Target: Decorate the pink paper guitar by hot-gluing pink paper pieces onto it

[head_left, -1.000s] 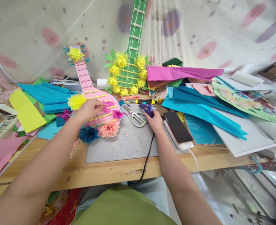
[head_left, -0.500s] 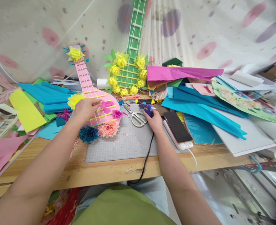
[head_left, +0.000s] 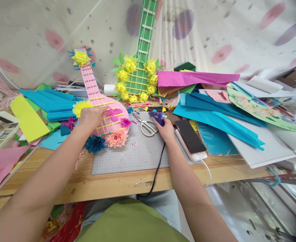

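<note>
My left hand (head_left: 90,118) is closed over the pink paper guitar (head_left: 105,101), its fingertips pinched at the left edge of magenta paper petals (head_left: 115,115) among the white strings. The fingers hide part of the contact. Around the guitar's body sit a yellow paper flower (head_left: 80,107), a dark blue one (head_left: 95,144), a peach one (head_left: 116,138) and a small magenta one (head_left: 126,122). My right hand (head_left: 167,130) is wrapped round a blue glue gun (head_left: 158,117) low over the grey cutting mat (head_left: 128,163). Scissors (head_left: 148,127) lie just left of it.
A green paper guitar (head_left: 141,77) with yellow flowers leans at the back. Right of my hand, a phone (head_left: 190,136) rests on a white power strip (head_left: 200,156). Coloured paper (head_left: 213,117) is piled right, more (head_left: 29,117) left. A black cord (head_left: 158,168) crosses the table's front edge.
My left hand has turned and drawn slightly left, its fingers curling more at the petals. My right hand and the glue gun have barely moved.
</note>
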### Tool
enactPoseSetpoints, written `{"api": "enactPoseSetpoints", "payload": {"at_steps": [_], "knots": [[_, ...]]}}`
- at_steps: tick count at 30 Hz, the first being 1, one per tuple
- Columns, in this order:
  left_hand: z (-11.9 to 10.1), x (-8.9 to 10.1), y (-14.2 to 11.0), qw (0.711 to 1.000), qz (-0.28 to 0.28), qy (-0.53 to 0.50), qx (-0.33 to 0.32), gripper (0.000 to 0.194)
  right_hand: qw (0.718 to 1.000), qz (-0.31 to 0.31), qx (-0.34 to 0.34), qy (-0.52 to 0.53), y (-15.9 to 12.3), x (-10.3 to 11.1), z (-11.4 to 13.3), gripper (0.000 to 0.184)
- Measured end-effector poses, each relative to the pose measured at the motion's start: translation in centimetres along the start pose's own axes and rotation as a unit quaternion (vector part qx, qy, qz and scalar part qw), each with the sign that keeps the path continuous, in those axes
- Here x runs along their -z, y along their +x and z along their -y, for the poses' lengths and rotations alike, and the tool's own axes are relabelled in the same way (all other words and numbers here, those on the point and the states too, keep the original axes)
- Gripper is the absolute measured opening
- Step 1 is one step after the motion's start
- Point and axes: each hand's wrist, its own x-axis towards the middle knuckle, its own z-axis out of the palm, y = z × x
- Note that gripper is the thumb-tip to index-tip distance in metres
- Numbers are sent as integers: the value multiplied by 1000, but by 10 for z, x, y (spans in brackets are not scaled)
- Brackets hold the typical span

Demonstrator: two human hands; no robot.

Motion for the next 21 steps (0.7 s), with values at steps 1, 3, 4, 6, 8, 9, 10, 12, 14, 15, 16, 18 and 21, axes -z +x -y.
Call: {"api": "enactPoseSetpoints", "payload": {"at_steps": [1, 3, 4, 6, 8, 9, 10, 12, 14, 15, 16, 18, 21], "knots": [[0, 1, 0, 1000, -1, -2, -2, 42, 1000, 0, 1, 0, 0, 0, 0, 46], [-1, 5, 1, 1000, -17, -13, 7, 41, 1000, 0, 2, -1, 0, 0, 0, 47], [-1, 7, 1, 999, -28, -23, 16, 41, 1000, -2, 3, -1, 0, 0, 0, 47], [-2, 11, 2, 997, -46, -52, 35, 39, 1000, -7, 5, 1, 1, -1, -1, 48], [-3, 14, 3, 994, -48, -87, 50, 40, 1000, -10, 7, 6, 1, -2, -2, 48], [-3, 14, 3, 992, -42, -103, 56, 40, 1000, -11, 8, 8, 1, -2, -2, 48], [-3, 14, 4, 991, -33, -116, 60, 41, 1000, -10, 8, 10, 1, -2, -2, 48], [-3, 11, 4, 989, -16, -130, 63, 38, 1000, -8, 6, 10, 1, -1, -1, 47], [-2, 9, 4, 989, -8, -137, 60, 34, 1000, -3, 1, 6, 0, 1, 1, 44], [-2, 8, 4, 989, -7, -139, 59, 32, 1000, 2, -4, 3, 0, 1, 3, 42], [-2, 8, 4, 988, -7, -140, 59, 31, 1000, 8, -10, 2, 0, 2, 4, 41], [-2, 8, 5, 989, -6, -139, 54, 29, 1000, 18, -24, 8, -1, 3, 8, 41], [-4, 8, 5, 990, -2, -136, 42, 26, 998, -37, -28, 50, -3, 9, 14, 58]]}}
